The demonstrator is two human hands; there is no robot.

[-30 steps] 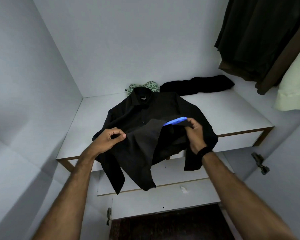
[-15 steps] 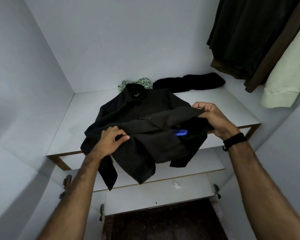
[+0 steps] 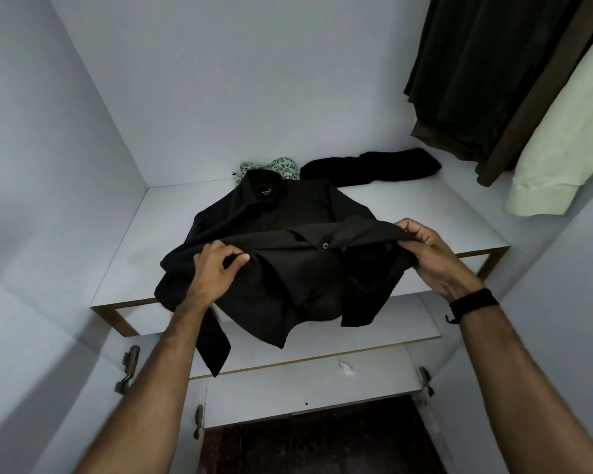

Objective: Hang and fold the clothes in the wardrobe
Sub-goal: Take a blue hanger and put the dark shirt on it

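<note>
Black cotton-like shirt with a collar and buttons (image 3: pixel 288 241) lies at the centre of the frame on the white wardrobe shelf (image 3: pixel 425 213), its hem and one sleeve hanging over the front edge. The left hand (image 3: pixel 216 268) pinches the lifted fold at one end and the right hand (image 3: pixel 431 251) grips the other end, probably to keep the fold line straight. Behind the collar sit a green patterned cloth (image 3: pixel 281 165) and a rolled black garment (image 3: pixel 370 165). At upper right hang dark clothes (image 3: pixel 476 80) and a pale cream shirt (image 3: pixel 561 148).

Metal door hinges (image 3: pixel 127 369) and a black wristband (image 3: pixel 473 301).
</note>
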